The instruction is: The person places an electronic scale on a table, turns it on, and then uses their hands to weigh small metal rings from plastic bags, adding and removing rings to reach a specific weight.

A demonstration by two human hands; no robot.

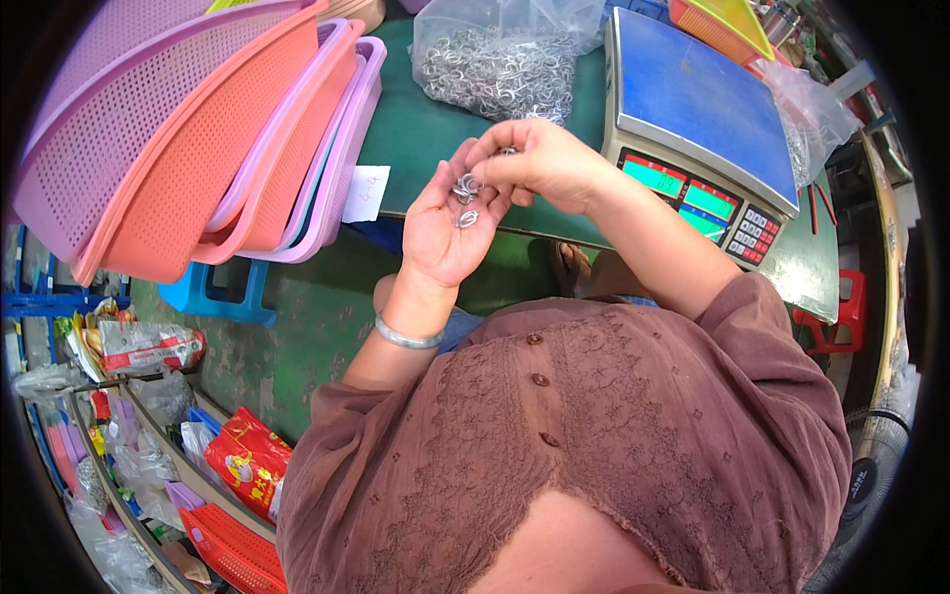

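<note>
Left hand: palm up, fingers apart from thumb, cupped under the rings. Rings: small, silvery, a few, loose on the left palm, below the right fingertips. Right hand: thumb and fingertips drawn together over that palm; cannot tell whether a ring is gripped. Bag: clear, ring-filled, beyond both hands. Scale: blue-topped, right of the right hand. Card: white, left of the left hand. Baskets: pink and purple, farther left.

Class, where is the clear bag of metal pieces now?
In the head view, the bag sits at top centre on the green table, beyond the left hand and just left of the blue-topped scale.
</note>
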